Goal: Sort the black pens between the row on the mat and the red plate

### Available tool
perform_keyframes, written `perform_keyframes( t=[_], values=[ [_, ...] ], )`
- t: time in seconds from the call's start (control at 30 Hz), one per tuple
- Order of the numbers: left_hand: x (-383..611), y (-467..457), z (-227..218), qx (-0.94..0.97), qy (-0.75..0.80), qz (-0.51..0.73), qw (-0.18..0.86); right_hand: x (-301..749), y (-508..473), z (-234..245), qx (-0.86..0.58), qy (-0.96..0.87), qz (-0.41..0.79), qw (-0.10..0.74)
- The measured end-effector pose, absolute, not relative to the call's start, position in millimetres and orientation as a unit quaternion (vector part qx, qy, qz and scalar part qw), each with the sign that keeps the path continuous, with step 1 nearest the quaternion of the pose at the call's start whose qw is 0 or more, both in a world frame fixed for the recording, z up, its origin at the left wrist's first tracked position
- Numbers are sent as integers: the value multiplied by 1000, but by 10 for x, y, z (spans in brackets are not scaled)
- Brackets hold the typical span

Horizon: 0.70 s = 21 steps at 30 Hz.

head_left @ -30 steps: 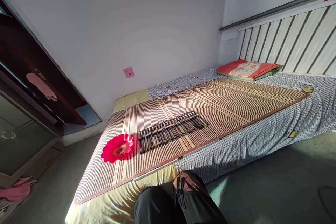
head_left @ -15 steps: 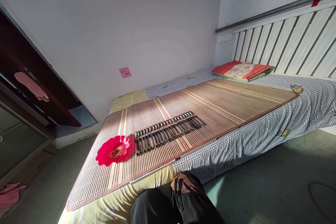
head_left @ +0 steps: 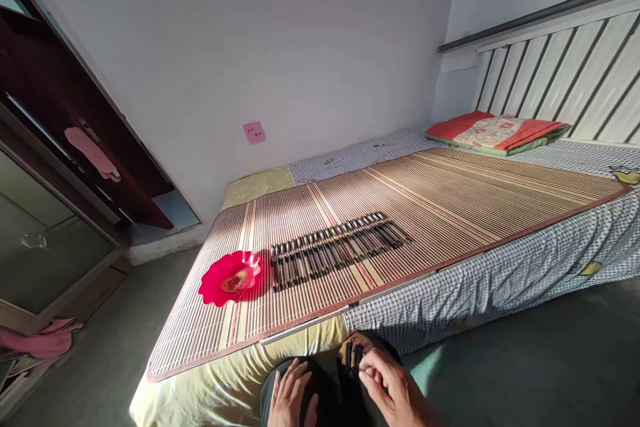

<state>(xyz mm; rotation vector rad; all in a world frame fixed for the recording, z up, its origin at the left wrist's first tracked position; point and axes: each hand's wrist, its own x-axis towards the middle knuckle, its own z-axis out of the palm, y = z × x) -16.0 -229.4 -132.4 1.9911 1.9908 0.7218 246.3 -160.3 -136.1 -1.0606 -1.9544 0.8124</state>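
Observation:
At the bottom edge my left hand (head_left: 291, 397) rests flat on my dark trouser leg (head_left: 330, 380), fingers stretched out. Beside it my right hand (head_left: 393, 390) hovers over my knee with fingers loosely curled, its fingertips touching a small dark bundle (head_left: 354, 359) there. Ahead on the bamboo mat (head_left: 450, 193) lies a long row of dark pens (head_left: 335, 251), and a red scalloped plastic dish (head_left: 230, 277) sits just left of the row.
The mat covers a low bed with a checked sheet (head_left: 525, 273) and a red pillow (head_left: 495, 132) at the far right. A dark wooden cabinet (head_left: 60, 147) stands on the left, pink cloth (head_left: 45, 341) on the floor beneath it. A pink note (head_left: 254, 131) sticks on the wall.
Both hands have come into view at the bottom, over my lap. The camera has swung slightly left and down. The pens and dish have not moved.

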Motion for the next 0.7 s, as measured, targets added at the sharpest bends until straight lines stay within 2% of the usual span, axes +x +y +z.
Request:
perform_keyframes(
  t=[0.07,0.17,0.43,0.7],
  values=[
    [-185,-2211,-1403,704,682,191,59,2391,-1585,-1444,-406,-792,252,380],
    [-178,-2064,-1345,720,678,129,66,2320,-1590,-1494,-406,-810,191,378],
    [-68,-1801,-905,697,704,31,136,2366,-1596,-1405,-424,-807,176,371],
    [-311,-1841,-851,647,743,-75,153,2353,-1567,-1454,-409,-811,168,383]
  ],
)
